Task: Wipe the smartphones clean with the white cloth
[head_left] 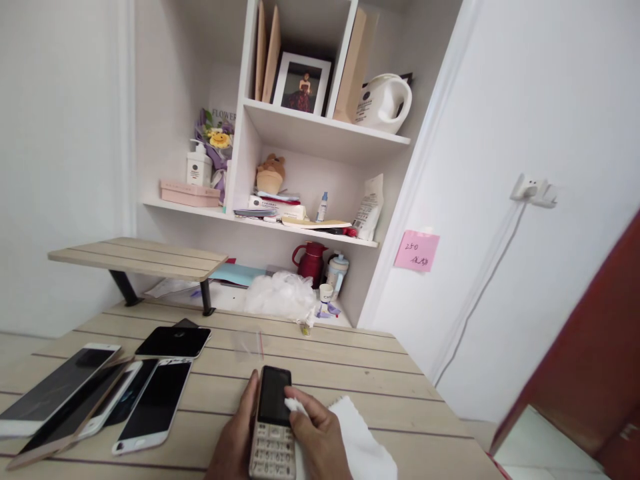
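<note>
Left grip [233, 440] wraps a keypad phone [273, 443], long axis pointing away from the person. Right grip [317, 440] pinches a white wipe [295, 405] against its screen. Cloth [363, 443] lies just right; smartphones [155, 407] lie left on the bench [400, 427].

The keypad phone [273, 413] sits at six o'clock over the table [375, 380], held in the left hand [233, 443], with the right hand [320, 440] pressing a wipe [295, 405] on it. A cloth [363, 443] lies just beside at four o'clock, and smartphones [155, 403] lie at nine o'clock. A riser [137, 260] stands at eleven o'clock, and a shelving unit [325, 127] stands behind the table at twelve o'clock.
</note>
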The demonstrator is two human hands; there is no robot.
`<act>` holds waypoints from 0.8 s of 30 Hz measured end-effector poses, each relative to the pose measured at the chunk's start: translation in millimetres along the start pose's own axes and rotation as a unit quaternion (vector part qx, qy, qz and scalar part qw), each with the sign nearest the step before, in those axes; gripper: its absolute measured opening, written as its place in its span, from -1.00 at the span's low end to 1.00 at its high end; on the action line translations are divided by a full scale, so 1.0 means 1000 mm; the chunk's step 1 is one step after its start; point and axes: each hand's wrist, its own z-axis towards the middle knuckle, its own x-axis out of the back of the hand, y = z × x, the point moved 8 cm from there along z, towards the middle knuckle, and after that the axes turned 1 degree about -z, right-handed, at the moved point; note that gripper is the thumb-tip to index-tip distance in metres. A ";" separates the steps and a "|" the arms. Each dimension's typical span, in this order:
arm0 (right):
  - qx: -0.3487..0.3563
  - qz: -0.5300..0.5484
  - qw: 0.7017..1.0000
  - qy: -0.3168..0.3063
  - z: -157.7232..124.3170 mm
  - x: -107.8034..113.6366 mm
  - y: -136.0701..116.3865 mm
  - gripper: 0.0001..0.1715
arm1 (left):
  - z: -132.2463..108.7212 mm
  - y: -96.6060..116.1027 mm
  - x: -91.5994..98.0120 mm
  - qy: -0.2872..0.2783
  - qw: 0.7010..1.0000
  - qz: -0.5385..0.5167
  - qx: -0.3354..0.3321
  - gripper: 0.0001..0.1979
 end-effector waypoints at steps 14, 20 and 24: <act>0.138 -0.148 0.979 0.028 -0.003 0.005 -0.014 -0.53 | -0.001 0.060 0.004 -0.081 0.982 0.107 -0.133 -0.49; 0.202 -0.179 0.961 0.059 -0.011 -0.001 -0.020 -0.46 | -0.002 0.053 -0.031 -0.133 0.977 -0.141 0.087 -0.58; 0.192 -0.114 0.973 0.053 -0.008 0.001 -0.010 -0.23 | -0.001 0.037 -0.042 -0.104 0.941 -0.259 0.190 -0.53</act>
